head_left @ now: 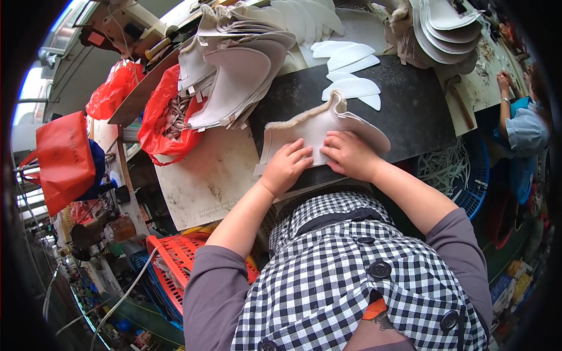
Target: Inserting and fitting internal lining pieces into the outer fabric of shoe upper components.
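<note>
A pale, fleece-edged piece that looks like a boot upper (310, 130) lies in front of me, partly over the dark work board (410, 131). Its fluffy edge faces away from me, and a fold stands up near the middle. My left hand (287, 165) is closed on its near left side, fingers over the top and thumb hidden. Beside it, my right hand (351, 155) grips the near edge right of centre with bent fingers. Just beyond the upper lie several white crescent-shaped pieces (350, 88), some overlapping.
Stacked similar uppers (240, 73) stand at the left, more (448, 35) at the far right. A red plastic bag (161, 131) holds small pieces. A hammer (459, 102) lies at right. Blue basket (479, 175) with white strips and red crate (170, 263) flank me. A person (524, 126) sits at right.
</note>
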A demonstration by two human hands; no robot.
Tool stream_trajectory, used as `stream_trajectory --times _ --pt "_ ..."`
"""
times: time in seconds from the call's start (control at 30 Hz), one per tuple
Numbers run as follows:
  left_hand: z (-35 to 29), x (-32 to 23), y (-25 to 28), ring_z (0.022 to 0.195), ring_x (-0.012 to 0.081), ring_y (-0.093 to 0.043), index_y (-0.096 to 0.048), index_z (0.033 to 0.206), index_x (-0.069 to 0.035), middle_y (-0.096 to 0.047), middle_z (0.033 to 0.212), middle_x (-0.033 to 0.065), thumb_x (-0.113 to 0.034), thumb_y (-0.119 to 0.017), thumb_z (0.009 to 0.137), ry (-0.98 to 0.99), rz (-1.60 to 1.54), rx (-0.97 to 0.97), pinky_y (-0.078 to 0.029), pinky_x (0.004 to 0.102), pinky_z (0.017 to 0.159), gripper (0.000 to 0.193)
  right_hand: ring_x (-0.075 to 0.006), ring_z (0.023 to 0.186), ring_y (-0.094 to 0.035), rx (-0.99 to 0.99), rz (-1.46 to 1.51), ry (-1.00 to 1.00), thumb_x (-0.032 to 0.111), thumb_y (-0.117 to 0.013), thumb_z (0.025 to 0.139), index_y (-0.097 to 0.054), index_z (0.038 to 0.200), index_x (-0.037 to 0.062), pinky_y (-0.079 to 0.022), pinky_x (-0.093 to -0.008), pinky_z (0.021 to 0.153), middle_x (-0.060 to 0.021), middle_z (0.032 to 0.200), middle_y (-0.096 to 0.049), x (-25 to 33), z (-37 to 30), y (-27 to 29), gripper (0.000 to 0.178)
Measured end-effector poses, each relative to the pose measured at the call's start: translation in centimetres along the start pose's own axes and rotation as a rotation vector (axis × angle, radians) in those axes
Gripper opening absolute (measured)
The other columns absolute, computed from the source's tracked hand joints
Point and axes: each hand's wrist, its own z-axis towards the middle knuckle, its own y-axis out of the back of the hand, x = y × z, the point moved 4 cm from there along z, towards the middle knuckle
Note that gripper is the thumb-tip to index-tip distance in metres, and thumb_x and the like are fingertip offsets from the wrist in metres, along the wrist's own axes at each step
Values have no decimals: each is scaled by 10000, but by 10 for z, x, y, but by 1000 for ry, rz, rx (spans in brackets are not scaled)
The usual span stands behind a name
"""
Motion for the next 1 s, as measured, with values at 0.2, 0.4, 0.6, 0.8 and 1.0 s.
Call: stream_trajectory --times 0.2,0.4,0.6,0.8,1.0 --pt "8 -9 3 1166 314 -572 -639 940 -132 -631 1162 55 -162 -703 789 -5 41 84 -484 424 954 167 -277 1160 -520 13 -10 -15 169 -707 732 -644 1054 77 -422 -410 974 -81 1121 -577 -1 -1 -3 340" --pt "9 -17 4 1154 292 -581 -624 916 -94 -632 1121 73 -150 -646 797 -64 124 34 -474 418 975 133 -289 1167 -515 15 -27 -5 156 -705 722 -628 1081 67 -423 -416 983 -91 1131 -570 0 -1 -2 377" --pt "15 3 -6 927 342 -609 -507 964 -74 -632 1085 88 -85 -678 748 587 -80 134 -495 418 834 276 -279 1048 -553 13 48 -113 133 -688 717 -629 1069 71 -440 -417 936 -71 1051 -584 4 11 8 363" --pt "27 -11 -1 1233 334 -497 -467 1284 -71 -553 1298 125 -123 -704 735 192 -36 -55 -410 404 1026 600 -241 911 -589 -45 -23 -99 150 -685 725 -640 1030 95 -478 -386 840 -42 915 -601 -3 15 0 313" --pt "15 4 -12 1372 292 -368 -309 1477 -91 -410 1466 114 -188 -691 802 361 -289 72 -286 423 1138 781 -231 862 -605 -192 -5 -108 144 -645 776 -648 938 103 -491 -354 824 -45 918 -614 1 25 12 168"
